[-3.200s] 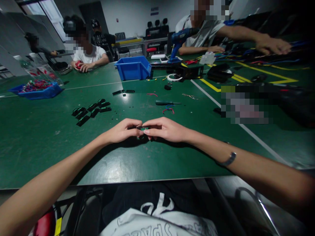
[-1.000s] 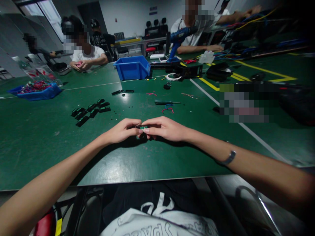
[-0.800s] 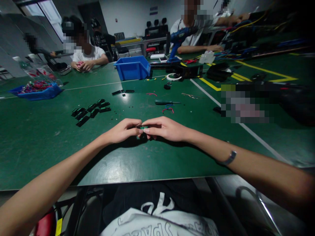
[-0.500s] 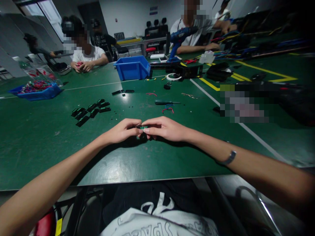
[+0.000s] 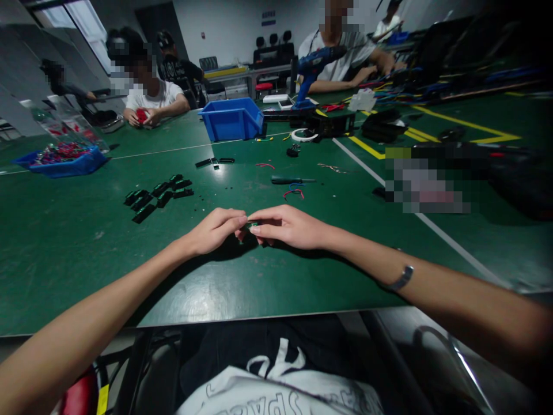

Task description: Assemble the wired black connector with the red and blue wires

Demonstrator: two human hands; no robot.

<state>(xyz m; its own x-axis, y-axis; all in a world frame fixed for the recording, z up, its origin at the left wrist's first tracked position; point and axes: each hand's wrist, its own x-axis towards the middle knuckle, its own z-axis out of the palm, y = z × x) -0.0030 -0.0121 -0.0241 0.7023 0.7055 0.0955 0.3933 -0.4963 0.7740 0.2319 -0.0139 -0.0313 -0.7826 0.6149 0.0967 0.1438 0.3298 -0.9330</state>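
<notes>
Above the table, close in front of me, my two hands meet at a small green circuit board (image 5: 253,225) with a dark edge. My right hand (image 5: 287,223) pinches it between thumb and fingers. At its left end my left hand (image 5: 220,229) is closed, thumb against forefinger; the fingers hide much of the board. Several similar black pieces with green boards (image 5: 159,193) lie in a group to the left. A dark-handled screwdriver (image 5: 287,180) and short red and blue wires (image 5: 296,193) lie beyond my hands.
A blue bin (image 5: 233,121) stands farther back, near a blue cordless drill (image 5: 311,75). At left, a blue tray (image 5: 82,164) holds coloured wires beside plastic bottles (image 5: 71,124). Black strips (image 5: 216,163) and a white ring (image 5: 302,136) lie about. Co-workers sit across the green table (image 5: 95,248).
My left thumb has shifted up and right along the board, and its fingers have curled below. More of the board is covered. My right hand has stayed nearly still.
</notes>
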